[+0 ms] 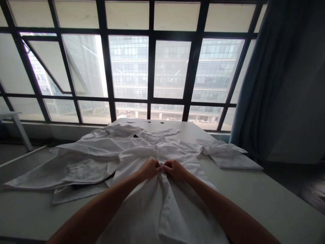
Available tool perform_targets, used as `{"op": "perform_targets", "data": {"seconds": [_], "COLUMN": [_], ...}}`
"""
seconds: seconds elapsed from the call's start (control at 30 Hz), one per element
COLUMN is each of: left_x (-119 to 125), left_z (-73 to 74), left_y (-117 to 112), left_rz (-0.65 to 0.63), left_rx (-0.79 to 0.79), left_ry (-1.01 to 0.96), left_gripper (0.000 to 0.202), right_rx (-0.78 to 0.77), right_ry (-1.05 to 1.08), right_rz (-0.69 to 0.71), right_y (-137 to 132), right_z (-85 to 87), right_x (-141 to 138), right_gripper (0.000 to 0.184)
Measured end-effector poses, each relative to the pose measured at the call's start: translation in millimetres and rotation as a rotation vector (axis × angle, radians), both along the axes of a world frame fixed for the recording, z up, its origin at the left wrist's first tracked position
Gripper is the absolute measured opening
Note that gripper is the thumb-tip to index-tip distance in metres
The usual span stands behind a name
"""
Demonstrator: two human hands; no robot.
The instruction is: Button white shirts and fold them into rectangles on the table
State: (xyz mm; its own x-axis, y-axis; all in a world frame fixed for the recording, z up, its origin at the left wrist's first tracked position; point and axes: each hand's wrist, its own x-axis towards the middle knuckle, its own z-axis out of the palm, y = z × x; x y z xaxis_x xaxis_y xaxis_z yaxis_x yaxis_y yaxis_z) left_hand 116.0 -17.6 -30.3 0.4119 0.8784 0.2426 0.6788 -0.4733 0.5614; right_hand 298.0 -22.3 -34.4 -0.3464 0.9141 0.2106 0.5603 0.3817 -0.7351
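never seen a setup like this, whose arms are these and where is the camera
This one view comes from a camera worn on a person's head, looking forward and down, so the bare arms are that person's own. No machine shows here. Their left hand and right hand meet in the middle, both pinching the front of a white shirt. The shirt lies spread out and rumpled on a pale table. Beyond it are a large window and a blue curtain.
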Motion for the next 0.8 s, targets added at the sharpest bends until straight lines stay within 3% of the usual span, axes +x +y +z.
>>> {"op": "perform_targets", "data": {"seconds": [0.2, 0.3, 0.6, 0.8], "left_x": [-3.2, -3.0, -2.7, -4.3], "left_z": [4.6, 4.1, -5.0, -4.0], "left_y": [-11.0, -13.2, -5.0, -6.8], "left_rz": [0.031, 0.019, -0.052, -0.088], "left_rx": [0.103, 0.117, -0.072, -0.071], "left_ry": [0.030, -0.011, -0.179, -0.168], "left_gripper": [0.018, 0.018, 0.022, 0.020], "right_rx": [-0.233, -0.273, -0.356, -0.448], "right_ry": [0.164, 0.210, 0.332, 0.440], "right_rz": [-0.048, -0.043, -0.064, -0.070], "right_y": [-7.8, -11.2, -14.2, -14.9], "right_z": [2.0, 5.4, 7.5, 8.0], "right_x": [-4.3, -6.4, -8.3, -10.3], "right_gripper": [0.008, 0.004, 0.009, 0.008]}}
